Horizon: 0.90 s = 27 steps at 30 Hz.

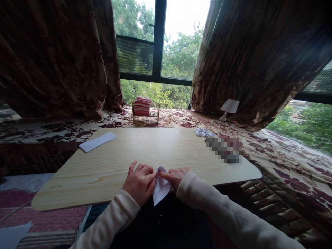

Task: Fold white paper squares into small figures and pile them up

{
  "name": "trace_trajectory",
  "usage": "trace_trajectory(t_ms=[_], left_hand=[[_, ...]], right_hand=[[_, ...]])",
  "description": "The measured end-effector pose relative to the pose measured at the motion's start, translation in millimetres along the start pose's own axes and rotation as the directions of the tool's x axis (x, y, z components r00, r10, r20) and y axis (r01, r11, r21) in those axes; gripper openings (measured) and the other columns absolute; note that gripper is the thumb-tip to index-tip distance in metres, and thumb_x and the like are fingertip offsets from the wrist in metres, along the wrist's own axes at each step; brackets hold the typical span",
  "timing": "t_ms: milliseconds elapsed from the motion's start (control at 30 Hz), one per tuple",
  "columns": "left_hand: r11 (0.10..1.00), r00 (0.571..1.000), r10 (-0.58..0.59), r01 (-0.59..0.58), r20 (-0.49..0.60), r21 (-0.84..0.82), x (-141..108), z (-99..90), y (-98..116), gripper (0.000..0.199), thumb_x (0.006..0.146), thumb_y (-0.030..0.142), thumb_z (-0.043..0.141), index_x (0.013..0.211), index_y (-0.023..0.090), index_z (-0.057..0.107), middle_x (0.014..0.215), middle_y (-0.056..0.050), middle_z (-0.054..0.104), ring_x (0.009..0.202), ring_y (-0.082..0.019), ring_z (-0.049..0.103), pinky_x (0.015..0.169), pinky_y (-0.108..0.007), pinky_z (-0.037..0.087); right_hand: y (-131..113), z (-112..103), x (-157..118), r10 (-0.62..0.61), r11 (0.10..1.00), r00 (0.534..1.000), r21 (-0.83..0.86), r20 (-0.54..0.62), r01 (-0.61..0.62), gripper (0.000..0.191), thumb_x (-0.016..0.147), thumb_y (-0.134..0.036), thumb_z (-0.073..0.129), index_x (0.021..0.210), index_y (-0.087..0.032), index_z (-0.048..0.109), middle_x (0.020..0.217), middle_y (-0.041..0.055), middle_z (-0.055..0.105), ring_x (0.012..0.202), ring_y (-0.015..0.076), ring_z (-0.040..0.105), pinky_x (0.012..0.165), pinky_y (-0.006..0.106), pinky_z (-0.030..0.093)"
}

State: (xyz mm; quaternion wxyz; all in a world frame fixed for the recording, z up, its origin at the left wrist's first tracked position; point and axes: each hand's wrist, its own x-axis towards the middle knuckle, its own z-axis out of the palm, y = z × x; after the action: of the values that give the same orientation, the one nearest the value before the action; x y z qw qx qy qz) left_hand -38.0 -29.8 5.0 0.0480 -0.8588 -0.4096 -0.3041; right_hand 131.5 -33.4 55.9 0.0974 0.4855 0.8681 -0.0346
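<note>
A piece of white paper (161,189), folded to a point at its lower end, is held at the front edge of the wooden table (145,148). My left hand (140,181) pinches its upper left side between thumb and fingers, with one finger raised. From the other side, my right hand (177,175) presses a finger and thumb on the paper's top right. Both hands nearly meet at the upper end of the paper, and part of the fold is hidden behind the fingers.
A white paper stack (98,141) lies at the table's far left. Small white paper pieces (203,132) sit at the back right, beside a blurred-out patch. Beyond the table stand a little rack with pink-striped cloths (142,106) and a white lamp (230,106).
</note>
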Motion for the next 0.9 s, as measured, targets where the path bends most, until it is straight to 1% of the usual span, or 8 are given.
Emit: trace_trajectory(t_ms=[100,200,300,400,500,567,667,900], left_hand=[[1.0,1.0,-0.012,0.012,-0.022,-0.029,-1.8,0.1,-2.0,0.02,0.08,0.02,0.046,0.081,0.024,0.066,0.083,-0.002,0.063,0.086,-0.019,0.053,0.097,-0.052,0.02],[0.998,0.999,-0.052,0.052,0.011,-0.026,0.3,0.7,-0.9,0.014,0.077,0.028,0.053,0.081,0.025,0.066,0.083,-0.002,0.064,0.086,-0.021,0.053,0.095,-0.054,0.022],[0.993,0.993,-0.117,0.117,0.02,0.006,5.7,2.0,3.3,0.013,0.074,0.032,0.057,0.073,0.024,0.067,0.077,-0.002,0.064,0.082,-0.021,0.054,0.093,-0.054,0.025],[0.99,0.991,-0.137,0.137,-0.013,0.015,9.3,2.9,6.7,0.015,0.076,0.027,0.054,0.069,0.023,0.067,0.074,-0.001,0.064,0.078,-0.02,0.055,0.094,-0.053,0.025],[0.992,0.991,-0.127,0.127,-0.036,-0.005,8.3,3.3,5.2,0.015,0.076,0.025,0.054,0.071,0.023,0.068,0.074,-0.001,0.064,0.079,-0.019,0.056,0.096,-0.052,0.024],[0.993,0.992,-0.116,0.115,-0.044,-0.029,6.1,3.6,1.4,0.015,0.076,0.024,0.054,0.072,0.023,0.068,0.075,-0.001,0.065,0.079,-0.019,0.056,0.095,-0.051,0.025],[0.994,0.995,-0.093,0.09,-0.033,-0.068,3.1,4.6,-5.4,0.015,0.077,0.023,0.053,0.075,0.024,0.068,0.08,-0.001,0.065,0.082,-0.019,0.055,0.095,-0.05,0.026],[0.994,0.997,-0.067,0.071,0.049,-0.087,3.6,5.2,-11.9,0.017,0.078,0.023,0.052,0.082,0.025,0.068,0.081,-0.002,0.061,0.081,-0.019,0.051,0.088,-0.045,0.033]], right_hand=[[-0.6,1.2,0.4,-0.004,1.0,1.0,-0.018,0.007,0.004,0.039,0.082,-0.023,0.045,0.12,-0.025,0.047,0.092,0.007,0.066,0.076,0.0215,0.063,0.054,0.027,0.038],[-1.2,1.2,-0.3,-0.016,1.0,1.0,-0.024,-0.019,0.016,0.039,0.081,-0.022,0.047,0.119,-0.024,0.048,0.091,0.0073,0.066,0.074,0.0218,0.063,0.054,0.027,0.038],[5.0,1.2,-1.9,-0.063,0.997,0.996,0.042,-0.056,0.066,0.035,0.079,-0.023,0.05,0.114,-0.024,0.054,0.088,0.0059,0.066,0.074,0.02,0.062,0.058,0.026,0.04],[20.9,4.6,-0.6,-0.097,0.974,0.971,0.181,-0.219,0.138,0.034,0.082,-0.02,0.046,0.115,-0.027,0.054,0.09,0.0025,0.065,0.075,0.015,0.059,0.065,0.024,0.041],[37.3,12.2,7.3,0.044,0.968,0.932,0.246,-0.36,0.05,0.035,0.083,-0.015,0.039,0.113,-0.024,0.057,0.092,0.0032,0.063,0.075,0.0135,0.058,0.068,0.024,0.041],[42.7,17.4,14.2,0.097,0.965,0.941,0.262,-0.324,-0.01,0.031,0.079,-0.015,0.043,0.101,-0.022,0.064,0.091,0.0035,0.063,0.073,0.0144,0.058,0.067,0.024,0.042],[41.0,22.4,21.5,0.075,0.943,0.961,0.332,-0.267,0.019,0.023,0.073,-0.015,0.049,0.085,-0.02,0.068,0.084,0.0025,0.061,0.068,0.0133,0.056,0.062,0.023,0.042],[28.4,31.5,29.3,0.015,0.858,0.941,0.487,-0.339,0.162,0.022,0.066,-0.014,0.055,0.083,-0.02,0.068,0.077,0.0004,0.059,0.06,0.0101,0.053,0.058,0.021,0.042]])
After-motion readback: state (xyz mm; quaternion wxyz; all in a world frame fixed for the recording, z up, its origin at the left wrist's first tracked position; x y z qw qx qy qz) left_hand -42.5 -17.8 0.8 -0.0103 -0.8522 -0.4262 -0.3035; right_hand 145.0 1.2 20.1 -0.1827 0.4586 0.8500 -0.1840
